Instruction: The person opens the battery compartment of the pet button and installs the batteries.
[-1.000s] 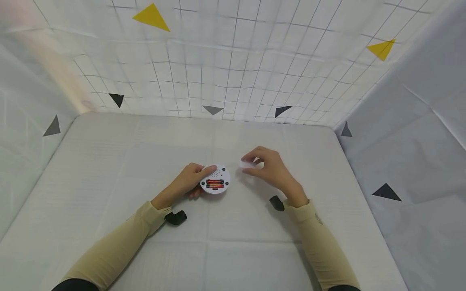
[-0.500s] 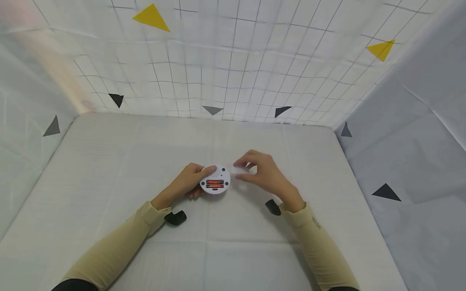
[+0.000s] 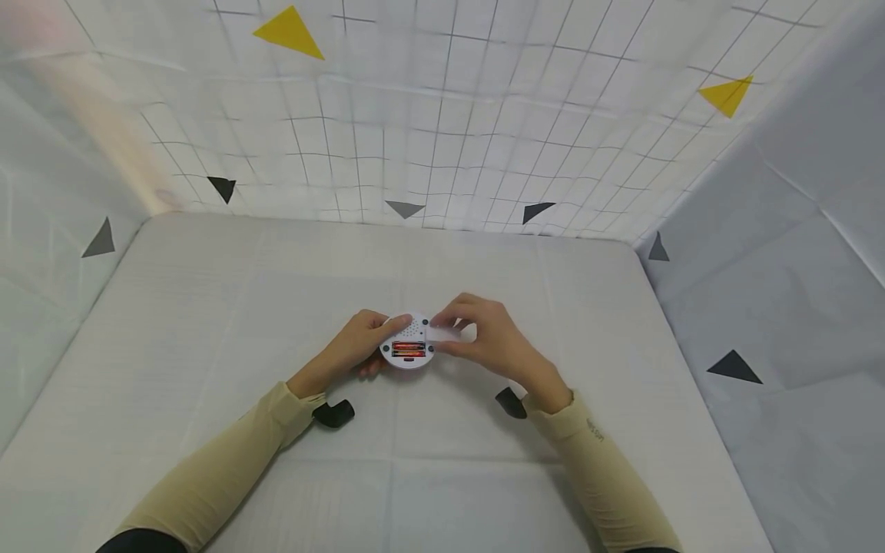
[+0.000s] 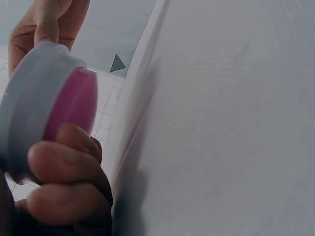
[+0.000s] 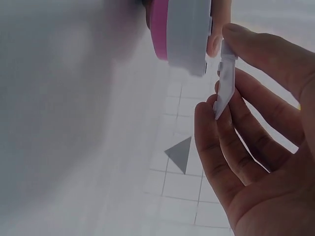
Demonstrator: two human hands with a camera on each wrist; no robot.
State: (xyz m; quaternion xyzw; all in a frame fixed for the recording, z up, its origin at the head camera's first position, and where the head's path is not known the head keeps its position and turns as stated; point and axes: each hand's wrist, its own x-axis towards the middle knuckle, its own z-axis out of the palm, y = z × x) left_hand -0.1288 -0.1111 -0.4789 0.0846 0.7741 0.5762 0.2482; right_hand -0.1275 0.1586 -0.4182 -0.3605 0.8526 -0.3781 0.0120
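My left hand [image 3: 358, 338] grips a round white device [image 3: 418, 332], thumb on its face and fingers beneath. That face turns up and shows small speaker holes, dark feet and an uncovered battery compartment with two red-orange batteries [image 3: 409, 349]. In the left wrist view, the device's other side is a pink dome [image 4: 76, 105], with fingers curled against it. My right hand [image 3: 492, 336] pinches a thin white battery cover [image 5: 226, 83] between thumb and fingers. The cover is close beside the device's right edge; in the right wrist view a small gap separates them.
A white cloth-covered table [image 3: 401, 499] lies beneath both hands. Behind it hangs a white sheet with grid lines [image 3: 415, 138], marked with yellow and dark triangles. Grey-white side sheets [image 3: 781, 307] enclose the left and right.
My right hand has moved left and slightly nearer the body, bringing the battery cover to the device's right edge. My left hand and the device have stayed in place.
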